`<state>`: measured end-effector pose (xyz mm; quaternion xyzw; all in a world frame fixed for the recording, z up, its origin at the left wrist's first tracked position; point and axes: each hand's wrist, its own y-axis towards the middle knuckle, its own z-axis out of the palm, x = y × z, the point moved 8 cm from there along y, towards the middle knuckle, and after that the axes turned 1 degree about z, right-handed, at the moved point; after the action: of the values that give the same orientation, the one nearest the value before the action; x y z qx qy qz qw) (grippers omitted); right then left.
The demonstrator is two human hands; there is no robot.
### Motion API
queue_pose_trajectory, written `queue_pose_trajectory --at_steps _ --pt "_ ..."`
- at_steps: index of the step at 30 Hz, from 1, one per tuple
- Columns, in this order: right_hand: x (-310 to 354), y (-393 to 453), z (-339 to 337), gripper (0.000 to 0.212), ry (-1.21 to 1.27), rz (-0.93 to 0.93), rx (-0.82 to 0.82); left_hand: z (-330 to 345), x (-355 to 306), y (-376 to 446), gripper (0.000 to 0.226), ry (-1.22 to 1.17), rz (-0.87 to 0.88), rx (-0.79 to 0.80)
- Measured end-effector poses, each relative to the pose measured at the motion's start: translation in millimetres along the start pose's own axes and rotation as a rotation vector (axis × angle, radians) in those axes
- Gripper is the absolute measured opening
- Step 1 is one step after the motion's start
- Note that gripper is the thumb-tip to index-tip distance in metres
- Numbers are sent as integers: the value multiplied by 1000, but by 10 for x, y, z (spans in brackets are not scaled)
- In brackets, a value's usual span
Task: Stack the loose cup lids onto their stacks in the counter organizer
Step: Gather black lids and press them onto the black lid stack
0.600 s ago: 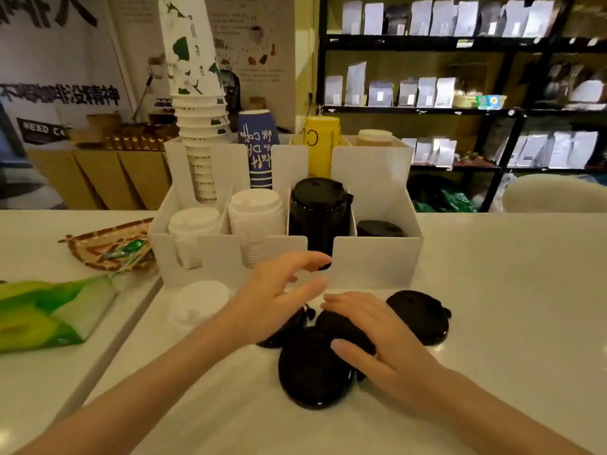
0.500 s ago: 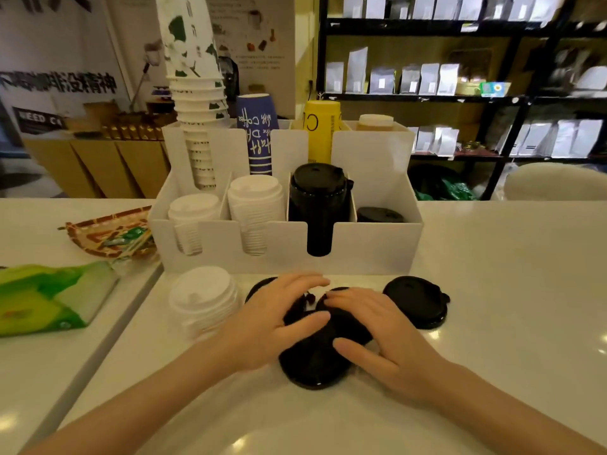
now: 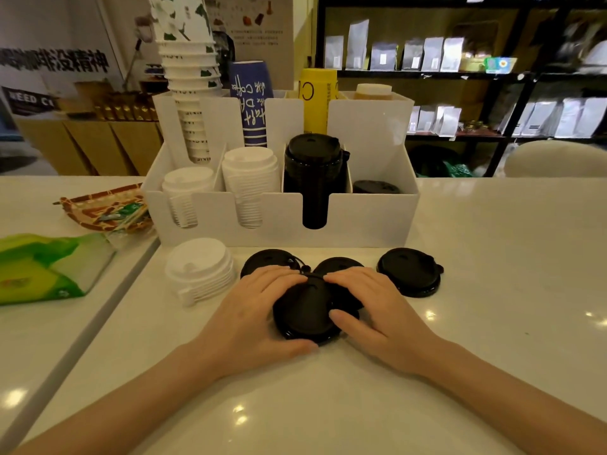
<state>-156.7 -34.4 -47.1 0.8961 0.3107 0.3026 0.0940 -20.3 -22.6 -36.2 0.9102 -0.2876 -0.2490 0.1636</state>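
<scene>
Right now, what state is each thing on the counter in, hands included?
Left hand: cupped on the near black lid.
Right hand: cupped on the same lid's other side.
Near black lid: flat on the counter, overlapping two black lids behind.
Far-right black lid: loose, untouched.
White lid stack: loose, outside the organizer.
Organizer: four front slots, rightmost nearly empty.

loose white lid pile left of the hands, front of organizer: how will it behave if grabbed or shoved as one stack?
The white lid pile looks like thin nested plastic, so probably light and slightly flexible. Its layers fan out unevenly on the near side, so a shove may shear it apart. The counter shows glossy reflections, so it will likely slide rather than tip.
</scene>
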Motion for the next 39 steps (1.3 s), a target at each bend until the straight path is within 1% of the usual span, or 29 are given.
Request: queue_pose_trajectory --at_steps 5,8,12,15,19,24,28,32,35,39 --pt "10 54 -137 43 125 39 -42 -135 -18 98 71 -138 -43 -22" --pt "32 156 -313 40 196 59 -96 -328 -36 249 65 -191 -32 -111" --pt "11 403 -596 49 325 98 -171 -567 -39 541 57 -273 -45 -180" --pt "9 620 -860 42 379 114 -275 -775 -33 813 55 -311 -46 -243" --pt "-3 868 -1182 34 433 125 -463 -1045 -11 1147 53 -325 -32 -353" --pt "-93 1177 -1314 25 462 140 -561 -1127 115 1453 56 -382 -99 -435" --pt "-231 1389 -1272 38 624 184 -507 -1012 321 1634 49 -441 -204 -478" --pt "-412 1558 -1102 50 698 189 -415 -855 482 1725 52 -427 -275 -481" --pt "-518 1628 -972 53 724 213 -354 -768 536 1738 57 -385 -295 -462" --pt "-661 1690 -913 52 742 255 -346 -730 536 1759 56 -293 -284 -412"
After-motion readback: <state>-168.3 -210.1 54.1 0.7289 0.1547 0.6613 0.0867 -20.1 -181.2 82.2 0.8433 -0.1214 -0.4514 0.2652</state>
